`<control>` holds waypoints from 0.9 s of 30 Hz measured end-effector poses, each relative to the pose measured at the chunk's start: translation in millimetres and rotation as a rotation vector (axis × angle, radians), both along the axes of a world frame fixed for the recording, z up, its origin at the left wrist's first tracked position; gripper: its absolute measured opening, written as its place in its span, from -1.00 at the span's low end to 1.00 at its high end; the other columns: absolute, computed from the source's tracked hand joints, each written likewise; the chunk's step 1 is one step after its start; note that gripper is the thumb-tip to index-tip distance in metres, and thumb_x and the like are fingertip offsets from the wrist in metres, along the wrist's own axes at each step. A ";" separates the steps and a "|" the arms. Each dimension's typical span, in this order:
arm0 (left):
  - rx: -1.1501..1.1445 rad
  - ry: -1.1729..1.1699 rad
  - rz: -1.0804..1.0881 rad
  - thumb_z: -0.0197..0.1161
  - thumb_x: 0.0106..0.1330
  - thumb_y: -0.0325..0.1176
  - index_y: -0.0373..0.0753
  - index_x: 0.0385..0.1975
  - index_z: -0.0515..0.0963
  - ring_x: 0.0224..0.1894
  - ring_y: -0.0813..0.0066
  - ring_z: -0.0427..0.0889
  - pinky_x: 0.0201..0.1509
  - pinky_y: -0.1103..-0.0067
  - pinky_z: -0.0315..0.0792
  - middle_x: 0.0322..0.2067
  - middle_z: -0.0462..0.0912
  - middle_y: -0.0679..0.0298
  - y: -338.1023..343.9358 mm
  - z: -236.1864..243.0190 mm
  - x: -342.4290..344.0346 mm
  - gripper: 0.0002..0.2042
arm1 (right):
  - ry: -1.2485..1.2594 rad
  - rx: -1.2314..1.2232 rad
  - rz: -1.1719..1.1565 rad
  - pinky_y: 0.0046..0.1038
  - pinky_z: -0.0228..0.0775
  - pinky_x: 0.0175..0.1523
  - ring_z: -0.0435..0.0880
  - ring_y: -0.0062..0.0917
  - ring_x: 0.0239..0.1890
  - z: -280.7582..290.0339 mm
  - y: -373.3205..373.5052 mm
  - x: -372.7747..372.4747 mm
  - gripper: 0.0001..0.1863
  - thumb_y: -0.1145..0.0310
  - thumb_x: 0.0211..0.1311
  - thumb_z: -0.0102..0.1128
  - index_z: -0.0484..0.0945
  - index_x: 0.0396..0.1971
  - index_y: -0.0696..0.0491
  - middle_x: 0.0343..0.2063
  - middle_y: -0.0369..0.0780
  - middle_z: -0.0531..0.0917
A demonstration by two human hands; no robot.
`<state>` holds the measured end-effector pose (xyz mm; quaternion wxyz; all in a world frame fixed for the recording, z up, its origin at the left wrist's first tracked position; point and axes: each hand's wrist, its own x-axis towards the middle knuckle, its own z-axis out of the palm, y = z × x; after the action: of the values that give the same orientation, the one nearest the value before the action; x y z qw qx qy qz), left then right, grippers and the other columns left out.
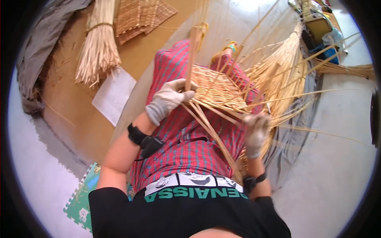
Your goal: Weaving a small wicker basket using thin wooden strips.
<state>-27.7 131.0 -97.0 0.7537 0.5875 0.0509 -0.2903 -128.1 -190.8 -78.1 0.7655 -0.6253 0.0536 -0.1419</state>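
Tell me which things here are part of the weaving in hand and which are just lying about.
In use:
- left hand, gloved, gripping the woven mat
- right hand, gloved and blurred, on the loose straw strands

Lying about:
- tied straw bundle
- finished woven mats
- white paper sheet
- straw sheaf
- green foam tile

Loose reed strands fan out rightward, crowding that side; the cardboard sheet leftward lies open.

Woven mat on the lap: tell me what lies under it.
Under the woven mat shows red striped cloth over the person's legs. Loose reed strands run out beneath its near edge. The left hand grips that edge. Anything directly under the weave is covered.
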 end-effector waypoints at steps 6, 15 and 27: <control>-0.232 0.091 0.013 0.43 0.38 -0.40 -0.28 0.07 0.63 -0.01 0.50 0.67 0.13 0.52 0.60 -0.09 0.70 0.32 5.6 -11.9 -3.9 -0.70 | 0.245 0.090 -0.147 -0.37 0.67 0.02 0.80 -0.43 -0.15 5.8 27.0 -41.3 -0.69 0.13 0.62 0.03 0.57 0.03 0.05 -0.23 -0.14 0.79; -0.163 0.018 -0.047 0.46 0.34 -0.42 -0.30 0.14 0.59 -0.02 0.51 0.67 0.12 0.53 0.63 -0.03 0.69 0.32 6.2 -7.1 -1.6 -0.61 | 0.113 0.180 0.073 -0.46 0.57 0.17 0.70 -0.49 0.05 12.9 83.2 -11.0 -0.63 0.57 0.38 0.32 0.47 0.12 0.10 0.00 -0.18 0.69; 0.186 -0.162 0.050 0.30 0.49 -0.39 -0.25 -0.05 0.54 -0.25 0.59 0.58 -0.10 0.56 0.59 -0.25 0.61 0.34 -24.0 -12.8 -9.4 -0.84 | 0.018 -1.169 0.404 -0.10 0.32 0.34 0.62 -0.17 0.15 63.5 102.8 201.0 -0.08 0.42 0.10 0.45 0.26 0.51 -0.06 0.04 -0.06 0.68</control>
<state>-37.2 107.0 -109.8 0.7045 0.6751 0.0314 -0.2168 72.9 -88.0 -14.5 0.3075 -0.9403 -0.1461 0.0052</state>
